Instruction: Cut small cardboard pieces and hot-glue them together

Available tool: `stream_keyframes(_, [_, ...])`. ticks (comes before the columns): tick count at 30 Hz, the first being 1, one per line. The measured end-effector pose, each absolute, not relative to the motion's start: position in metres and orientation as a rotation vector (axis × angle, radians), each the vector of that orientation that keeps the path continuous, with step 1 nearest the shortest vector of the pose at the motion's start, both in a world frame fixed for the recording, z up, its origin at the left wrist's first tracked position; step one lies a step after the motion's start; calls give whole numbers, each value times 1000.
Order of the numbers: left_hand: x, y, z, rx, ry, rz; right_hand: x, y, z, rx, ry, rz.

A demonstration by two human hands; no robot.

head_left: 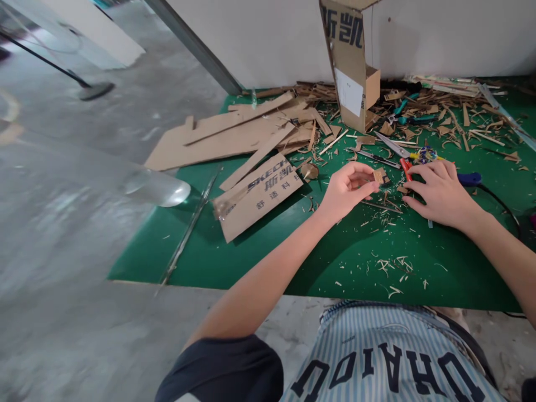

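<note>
My left hand (350, 187) pinches a small cardboard piece (379, 176) between thumb and fingertips, just above the green table. To its right, my right hand (441, 190) reaches over the tabletop with fingers spread. Its fingertips are at or against a red handle (405, 167); whether they touch it I cannot tell. Small cardboard scraps (402, 190) lie by the thumb. Scissors (392, 145) and a slim cutting knife (379, 159) lie beyond the hands. A blue handle (469, 178) with a black cable shows behind my right hand.
Large cardboard sheets (209, 139) and a printed cardboard piece (268, 198) lie left on the green table (326, 268). A tall cardboard structure (349, 67) stands at the back. Teal-handled pliers (404, 109) rest among piled strips. A clear bottle-like object (161, 187) is at the left edge.
</note>
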State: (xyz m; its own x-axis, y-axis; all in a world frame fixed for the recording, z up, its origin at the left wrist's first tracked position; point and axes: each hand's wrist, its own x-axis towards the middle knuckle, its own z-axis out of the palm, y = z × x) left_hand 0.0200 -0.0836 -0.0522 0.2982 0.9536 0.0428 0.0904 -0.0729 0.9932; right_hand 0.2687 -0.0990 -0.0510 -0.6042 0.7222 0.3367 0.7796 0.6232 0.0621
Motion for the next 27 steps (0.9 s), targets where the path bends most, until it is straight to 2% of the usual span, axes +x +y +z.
stream_keyframes(13, [21,-83,-50,1511,1023,953,265,-98,-48,-1095,-2505,-226])
stream_keyframes(27, [20,-86,-50,1499,895,968,266,-97,-44,-1130,-2565,48])
